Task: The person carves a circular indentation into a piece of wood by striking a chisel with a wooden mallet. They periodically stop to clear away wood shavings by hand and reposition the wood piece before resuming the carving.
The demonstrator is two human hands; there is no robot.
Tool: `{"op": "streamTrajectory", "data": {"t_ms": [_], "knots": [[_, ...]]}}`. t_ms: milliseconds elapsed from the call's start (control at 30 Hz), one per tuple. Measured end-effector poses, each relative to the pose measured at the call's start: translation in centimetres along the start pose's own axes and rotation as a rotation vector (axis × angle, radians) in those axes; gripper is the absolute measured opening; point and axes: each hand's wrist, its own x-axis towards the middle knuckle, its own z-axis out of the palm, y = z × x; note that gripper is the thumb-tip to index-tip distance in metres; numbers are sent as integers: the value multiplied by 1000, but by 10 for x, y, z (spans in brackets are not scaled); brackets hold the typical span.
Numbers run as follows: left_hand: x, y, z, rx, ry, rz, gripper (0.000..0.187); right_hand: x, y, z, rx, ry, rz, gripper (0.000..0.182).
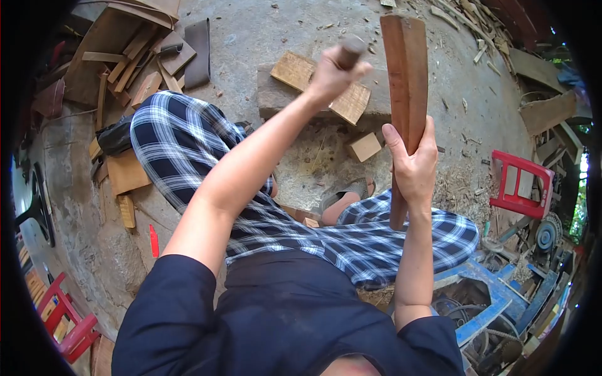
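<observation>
My right hand (412, 164) grips a long reddish-brown wooden plank (404, 69) and holds it upright. The plank's lower end comes down by my right thigh in plaid trousers (376, 241). My left hand (331, 76) is raised above and to the left of the plank, closed round a dark round tool handle (351, 47). Only the handle's end shows; the tool's head is hidden. Below my left hand lie pale wooden blocks (293, 70) on a grey slab (276, 100).
A small square block (365, 147) lies on the sawdust-strewn concrete near my sandalled foot (348, 191). Scrap boards (128, 59) are piled at the upper left. Red stools stand at the right (520, 185) and lower left (66, 319). A blue machine frame (495, 294) stands at the lower right.
</observation>
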Motion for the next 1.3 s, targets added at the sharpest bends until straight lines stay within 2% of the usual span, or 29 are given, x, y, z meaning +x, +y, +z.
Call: {"op": "streamTrajectory", "data": {"t_ms": [33,67,133,233,400,600,667,767,800,867,933,967,1100,1133,1200,1233,1267,1300], "knots": [[7,-5,-6,-53,101,-9,24,-3,3,0,28,18,16,49],[12,-10,-12,26,184,37,24,-4,6,0,61,36,29,49],[10,-5,-18,-14,188,194,23,-8,11,-1,58,24,76,49],[0,5,-18,-34,108,96,21,-13,18,6,83,1,129,50],[-4,-1,-6,-44,61,72,22,-17,16,9,151,-22,191,50],[-8,-1,-5,-60,44,62,21,-11,11,11,169,-27,105,47],[-11,-1,1,-60,52,45,21,-7,-10,3,332,-15,174,42],[-16,-2,15,65,-72,231,21,-1,-20,5,433,100,-3,38],[-19,-2,22,11,-95,188,19,2,-21,6,469,153,-95,38],[-26,-8,31,32,-106,271,16,2,-6,6,391,153,-69,39],[-29,-12,39,18,-85,266,22,6,2,7,75,-4,68,44],[-30,-15,41,117,-66,300,25,1,1,2,27,37,74,49],[-40,-19,46,273,-22,314,30,-17,-2,-3,271,176,23,40],[-38,-19,48,301,-23,341,30,-17,-4,0,274,184,18,40],[-37,-20,53,289,-25,377,29,-15,-2,4,202,108,138,40],[-35,-21,54,250,-22,378,28,-8,11,8,54,69,28,40],[-32,-22,52,216,-15,379,26,-9,17,5,55,81,20,40],[-27,-18,43,199,-88,267,23,-11,14,5,116,87,45,41]]}}
